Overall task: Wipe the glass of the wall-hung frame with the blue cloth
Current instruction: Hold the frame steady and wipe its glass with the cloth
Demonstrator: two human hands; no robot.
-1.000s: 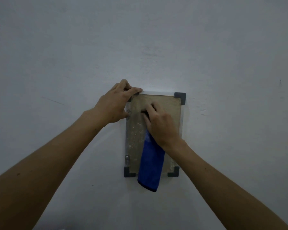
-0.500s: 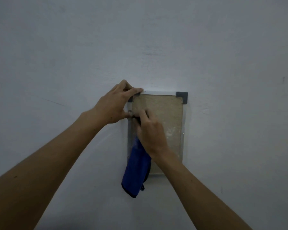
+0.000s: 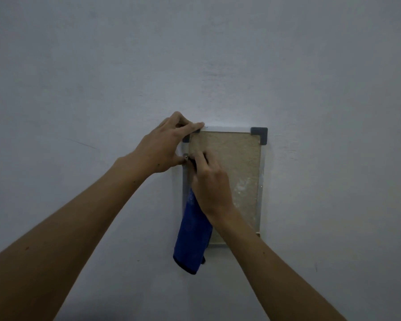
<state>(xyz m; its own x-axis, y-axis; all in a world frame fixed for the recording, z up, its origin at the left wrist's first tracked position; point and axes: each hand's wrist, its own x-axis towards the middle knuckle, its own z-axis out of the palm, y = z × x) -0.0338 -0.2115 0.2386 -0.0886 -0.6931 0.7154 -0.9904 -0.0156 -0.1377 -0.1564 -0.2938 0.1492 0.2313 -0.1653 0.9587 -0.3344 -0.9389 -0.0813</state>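
Blue microfibre cloth (image 3: 192, 239) gripped by right hand (image 3: 210, 181) against frame glass, left edge | left hand (image 3: 164, 147) pinching rectangular glass-fronted wall frame (image 3: 262, 172) at top-left corner

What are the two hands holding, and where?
Right hand holds the blue cloth by its upper end; left hand grips the frame at its top-left corner.

Right hand (image 3: 210, 181) has shifted from mid-glass to the left edge of the frame (image 3: 261, 181). Blue cloth (image 3: 192, 237) now hangs lower left, covering the bottom-left corner
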